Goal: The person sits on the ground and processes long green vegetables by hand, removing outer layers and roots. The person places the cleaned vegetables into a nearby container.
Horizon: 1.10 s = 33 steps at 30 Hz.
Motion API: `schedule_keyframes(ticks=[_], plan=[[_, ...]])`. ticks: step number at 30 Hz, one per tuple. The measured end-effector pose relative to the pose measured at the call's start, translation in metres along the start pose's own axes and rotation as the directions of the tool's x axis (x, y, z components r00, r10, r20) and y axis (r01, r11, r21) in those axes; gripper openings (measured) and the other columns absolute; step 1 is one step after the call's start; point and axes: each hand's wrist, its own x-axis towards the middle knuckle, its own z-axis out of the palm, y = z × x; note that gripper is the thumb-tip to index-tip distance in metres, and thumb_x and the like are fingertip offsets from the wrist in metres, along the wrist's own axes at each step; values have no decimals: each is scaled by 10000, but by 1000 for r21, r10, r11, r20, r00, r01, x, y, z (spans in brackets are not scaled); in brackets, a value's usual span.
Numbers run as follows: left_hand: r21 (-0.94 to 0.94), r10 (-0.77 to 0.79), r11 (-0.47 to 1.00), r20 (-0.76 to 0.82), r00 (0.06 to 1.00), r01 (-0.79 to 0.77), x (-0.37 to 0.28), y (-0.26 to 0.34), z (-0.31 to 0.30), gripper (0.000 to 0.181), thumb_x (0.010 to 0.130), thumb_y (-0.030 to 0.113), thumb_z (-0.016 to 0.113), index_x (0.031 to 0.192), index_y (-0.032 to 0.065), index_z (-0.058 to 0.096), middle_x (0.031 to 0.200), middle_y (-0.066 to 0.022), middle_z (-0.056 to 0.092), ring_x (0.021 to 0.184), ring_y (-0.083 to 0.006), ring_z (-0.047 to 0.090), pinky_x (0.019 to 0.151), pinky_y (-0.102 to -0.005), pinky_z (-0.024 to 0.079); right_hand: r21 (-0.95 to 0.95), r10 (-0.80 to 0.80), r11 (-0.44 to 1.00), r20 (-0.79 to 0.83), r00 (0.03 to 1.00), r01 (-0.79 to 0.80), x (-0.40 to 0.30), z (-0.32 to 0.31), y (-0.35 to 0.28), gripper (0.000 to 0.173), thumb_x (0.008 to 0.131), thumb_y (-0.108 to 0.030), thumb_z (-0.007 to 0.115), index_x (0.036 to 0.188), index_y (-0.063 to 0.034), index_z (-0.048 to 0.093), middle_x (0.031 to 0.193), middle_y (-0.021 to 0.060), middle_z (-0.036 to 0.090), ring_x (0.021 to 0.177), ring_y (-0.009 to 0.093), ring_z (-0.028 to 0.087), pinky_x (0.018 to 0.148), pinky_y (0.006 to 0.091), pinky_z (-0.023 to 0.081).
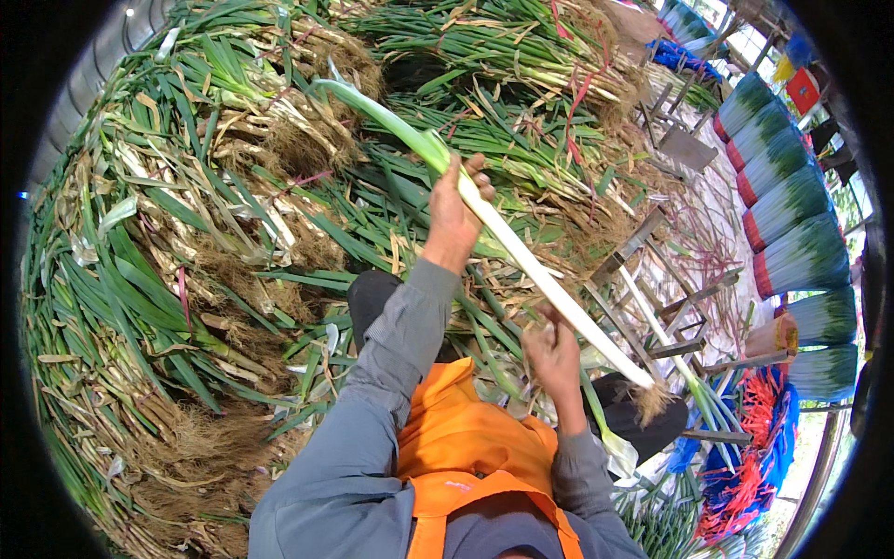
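My left hand (457,206) grips a long green onion (538,272) near where its white stem turns green. The onion lies diagonally, leaves at the upper left and brown roots at the lower right. Below its white stem is my right hand (555,346), fingers curled and somewhat blurred; whether it pinches a thin leaf or nothing is unclear. A peeled-looking stalk (653,314) rests across a metal rack (681,347) to the right. Loose green leaves and dry husks lie under my hands, near an orange apron (468,433).
Heaped onion bundles with roots (279,133) fill the left and far side. Packed bundles in clear wrapping (796,251) line the right. Red and blue plastic strips (758,447) hang at the lower right. Pink ties (726,230) lie scattered beyond the rack.
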Motion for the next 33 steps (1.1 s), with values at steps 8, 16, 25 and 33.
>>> schedule_keyframes(ticks=[8, 16, 25, 33], plan=[[-115, -221, 960, 242, 945, 254, -82, -71, -15, 267, 997, 232, 501, 1167, 27, 532, 1290, -189, 559, 1176, -303, 561, 979, -479, 485, 611, -62, 769, -219, 974, 186, 37, -31, -31, 430, 960, -223, 594, 1244, 89, 509, 1199, 216, 589, 1016, 293, 658, 772, 351, 600], [232, -251, 944, 46, 967, 234, -94, -107, -42, 307, 934, 294, 651, 1105, 51, 572, 957, -66, 667, 789, -166, 661, 662, -308, 536, 502, -13, 850, -282, 959, 159, 9, -53, -21, 464, 936, -230, 628, 1278, 56, 499, 1160, 192, 612, 958, 273, 673, 734, 342, 602], [20, -299, 950, -227, 927, 311, -96, -106, -77, 85, 950, 141, 579, 932, 74, 530, 802, -54, 613, 679, -157, 616, 558, -279, 475, 485, 44, 860, -378, 925, 157, -29, -85, -7, 435, 916, -235, 647, 1236, 33, 525, 1138, 178, 627, 981, 298, 674, 783, 366, 601], [-132, -423, 901, -63, 904, 413, -101, -100, -108, 53, 920, 152, 622, 937, 105, 606, 879, -8, 648, 737, -159, 616, 620, -283, 446, 586, 197, 801, -450, 871, 122, -61, -110, -8, 397, 936, -224, 622, 1214, 50, 547, 1090, 201, 648, 947, 327, 690, 734, 350, 634]])
